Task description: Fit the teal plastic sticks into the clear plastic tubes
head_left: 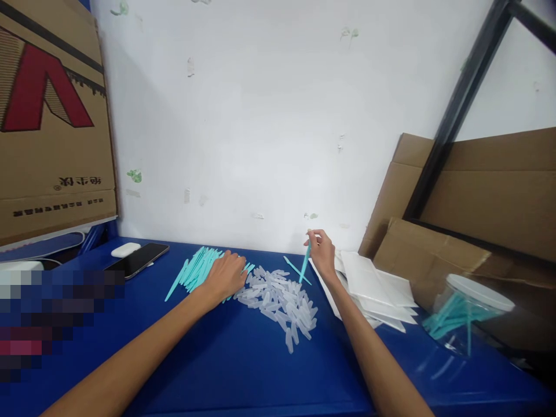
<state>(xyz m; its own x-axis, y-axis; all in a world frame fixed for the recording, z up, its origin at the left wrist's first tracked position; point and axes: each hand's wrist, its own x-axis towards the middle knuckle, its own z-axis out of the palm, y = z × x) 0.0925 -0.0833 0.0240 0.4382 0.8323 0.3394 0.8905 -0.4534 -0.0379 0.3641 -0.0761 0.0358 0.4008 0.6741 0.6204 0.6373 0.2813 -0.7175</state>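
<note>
My right hand is closed in a pinch on the upper end of a slim turquoise eyebrow razor, which points downward. Behind its lower end, another turquoise razor lies slantwise on the table. My left hand rests over the right side of a pile of turquoise razors. Its fingers curl down, and their tips are hidden, so what they grip does not show. Between my hands spreads a loose heap of small translucent plastic caps, its left edge close to my left hand.
White paper packets lie right of my right forearm. A clear lidded jar holding turquoise razors stands farther right. A phone and a white case lie at the left of the blue table. Cardboard leans behind the jar.
</note>
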